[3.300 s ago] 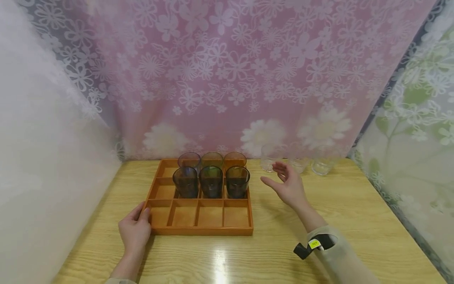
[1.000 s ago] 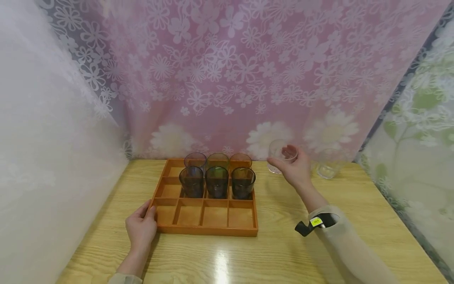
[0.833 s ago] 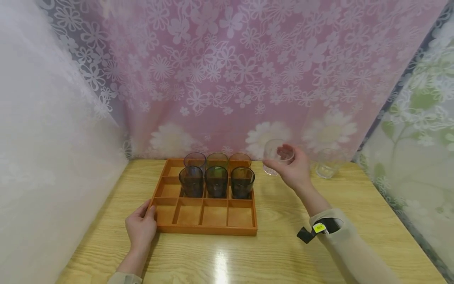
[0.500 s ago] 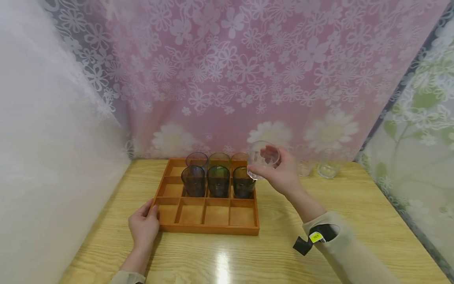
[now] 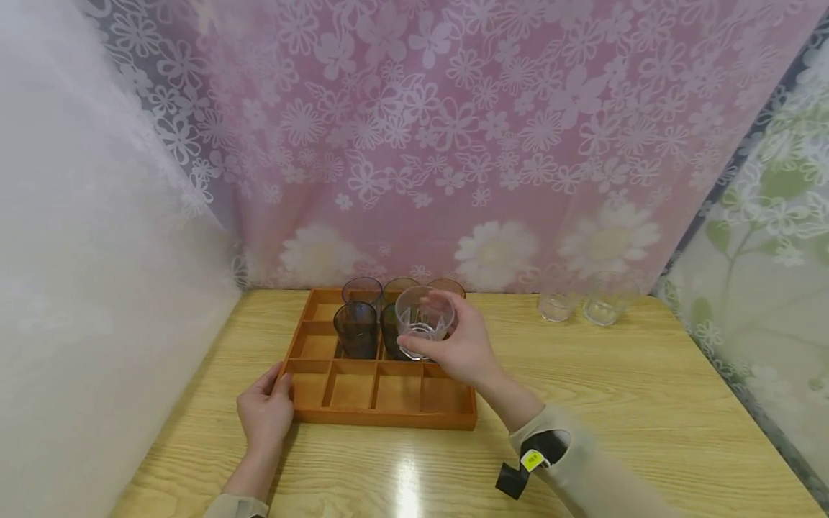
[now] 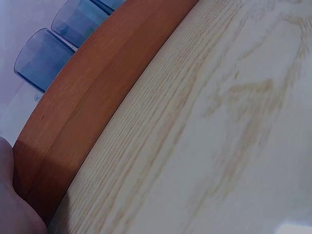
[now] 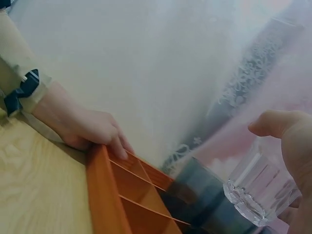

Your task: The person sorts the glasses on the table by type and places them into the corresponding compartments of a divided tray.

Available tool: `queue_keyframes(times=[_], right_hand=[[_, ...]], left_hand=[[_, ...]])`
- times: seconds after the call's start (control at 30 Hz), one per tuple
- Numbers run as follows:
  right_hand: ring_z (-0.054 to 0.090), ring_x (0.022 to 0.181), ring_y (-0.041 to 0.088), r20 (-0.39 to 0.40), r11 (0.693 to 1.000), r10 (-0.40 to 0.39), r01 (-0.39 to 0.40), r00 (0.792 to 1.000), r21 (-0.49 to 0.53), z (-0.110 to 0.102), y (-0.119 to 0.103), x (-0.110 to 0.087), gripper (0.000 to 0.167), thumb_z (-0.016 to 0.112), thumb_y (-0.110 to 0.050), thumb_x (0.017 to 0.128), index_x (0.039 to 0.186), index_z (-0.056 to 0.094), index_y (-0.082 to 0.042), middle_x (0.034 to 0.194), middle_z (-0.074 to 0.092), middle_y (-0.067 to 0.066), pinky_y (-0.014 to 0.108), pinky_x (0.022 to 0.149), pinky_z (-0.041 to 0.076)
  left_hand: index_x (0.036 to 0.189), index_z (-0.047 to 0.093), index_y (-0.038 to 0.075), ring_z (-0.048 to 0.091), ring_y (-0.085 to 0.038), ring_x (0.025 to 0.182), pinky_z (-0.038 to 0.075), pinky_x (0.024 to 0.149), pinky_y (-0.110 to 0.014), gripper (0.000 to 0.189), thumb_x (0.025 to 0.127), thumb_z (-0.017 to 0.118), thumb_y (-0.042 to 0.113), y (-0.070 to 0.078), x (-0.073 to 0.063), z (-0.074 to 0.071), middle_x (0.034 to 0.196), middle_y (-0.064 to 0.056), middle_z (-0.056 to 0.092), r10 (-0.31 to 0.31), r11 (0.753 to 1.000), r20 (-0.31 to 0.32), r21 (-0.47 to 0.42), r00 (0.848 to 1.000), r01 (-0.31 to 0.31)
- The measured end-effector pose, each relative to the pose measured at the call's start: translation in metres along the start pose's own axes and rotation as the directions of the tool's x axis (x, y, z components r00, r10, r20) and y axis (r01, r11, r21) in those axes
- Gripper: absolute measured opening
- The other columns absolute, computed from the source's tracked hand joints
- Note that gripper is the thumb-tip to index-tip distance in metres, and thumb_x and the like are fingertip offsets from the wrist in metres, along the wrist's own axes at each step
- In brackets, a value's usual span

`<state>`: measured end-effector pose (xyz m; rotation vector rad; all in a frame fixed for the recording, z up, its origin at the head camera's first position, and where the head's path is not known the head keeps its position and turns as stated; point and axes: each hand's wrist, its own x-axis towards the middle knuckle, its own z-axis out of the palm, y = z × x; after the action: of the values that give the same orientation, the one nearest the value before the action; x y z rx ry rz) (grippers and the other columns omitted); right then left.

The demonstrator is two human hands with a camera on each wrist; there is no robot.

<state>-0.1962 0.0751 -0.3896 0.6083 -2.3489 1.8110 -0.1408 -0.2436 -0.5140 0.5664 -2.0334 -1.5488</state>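
Taking the wooden tray point(image 5: 388, 419) as my landmark, I am holding a clear glass point(image 5: 422, 316) over its right half in the right hand point(image 5: 465, 349), which is coming in from the tray's right side. I am judging that the relation that counts is the glass's place against the tray's rows: from my head view it is overlapping the dark glasses point(image 5: 358, 332) in the tray's middle row, while the front-row compartments point(image 5: 350, 388) are lying on the tray's near side. How high the glass is hanging above the tray, and whether it is touching a dark glass, I am not able to tell. Its long axis is running roughly upright, mouth up and base toward the tray, perhaps leaning a little.

The right fingers point(image 5: 445, 296) are standing only as wide as the glass they are holding, the thumb point(image 5: 419, 347) pressing its near side and the others curling round its far side. The left hand point(image 5: 264, 414), farther from the glass, is gripping the tray's left wall near the front corner. Two other clear glasses point(image 5: 601, 308) are standing on the bench point(image 5: 583, 374), well to the tray's right
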Motion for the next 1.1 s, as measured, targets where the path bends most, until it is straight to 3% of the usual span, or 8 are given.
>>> queue_keyframes(times=[0.23, 0.4, 0.73, 1.1], right_hand=[[0.060, 0.128, 0.016, 0.003, 0.999, 0.025, -0.025, 1.000, 0.032, 0.031, -0.005, -0.005, 0.083, 0.099, -0.028, 0.076, 0.145, 0.057, -0.009, 0.137, 0.067, 0.004, 0.049, 0.106, 0.052], [0.062, 0.126, 0.021, 0.036, 0.997, 0.002, -0.005, 0.999, 0.077, 0.047, -0.006, -0.006, 0.082, 0.099, -0.023, 0.075, 0.144, 0.058, -0.007, 0.134, 0.068, 0.006, 0.047, 0.104, 0.053], [0.062, 0.125, 0.028, 0.115, 0.994, 0.033, -0.044, 0.993, 0.095, 0.076, 0.001, -0.012, 0.083, 0.099, -0.025, 0.075, 0.145, 0.057, -0.012, 0.136, 0.066, 0.003, 0.047, 0.099, 0.055], [0.062, 0.124, 0.020, 0.144, 0.999, 0.006, -0.011, 0.990, 0.031, 0.104, 0.018, -0.017, 0.084, 0.101, -0.029, 0.073, 0.142, 0.058, -0.011, 0.134, 0.067, 0.001, 0.040, 0.100, 0.055]], left_hand=[[0.130, 0.071, -0.008, 0.065, -0.035, 0.119, 0.046, 0.080, -0.003, 0.031, 0.099, 0.068, -0.003, 0.000, 0.001, 0.001, 0.126, -0.025, 0.070, 0.002, 1.000, 0.003, -0.006, 1.000, -0.002], [0.130, 0.071, -0.008, 0.065, -0.036, 0.121, 0.047, 0.079, -0.003, 0.031, 0.100, 0.068, -0.003, 0.001, 0.001, -0.001, 0.128, -0.026, 0.069, -0.002, 1.000, 0.011, -0.015, 1.000, 0.002], [0.130, 0.071, -0.009, 0.065, -0.037, 0.120, 0.047, 0.078, -0.003, 0.031, 0.100, 0.068, -0.003, 0.002, 0.000, -0.001, 0.126, -0.027, 0.070, -0.002, 1.000, 0.012, -0.019, 1.000, 0.002], [0.129, 0.071, -0.009, 0.065, -0.036, 0.119, 0.048, 0.078, -0.004, 0.030, 0.099, 0.068, -0.004, 0.001, 0.000, -0.001, 0.126, -0.026, 0.070, 0.004, 1.000, 0.004, -0.023, 1.000, -0.004]])
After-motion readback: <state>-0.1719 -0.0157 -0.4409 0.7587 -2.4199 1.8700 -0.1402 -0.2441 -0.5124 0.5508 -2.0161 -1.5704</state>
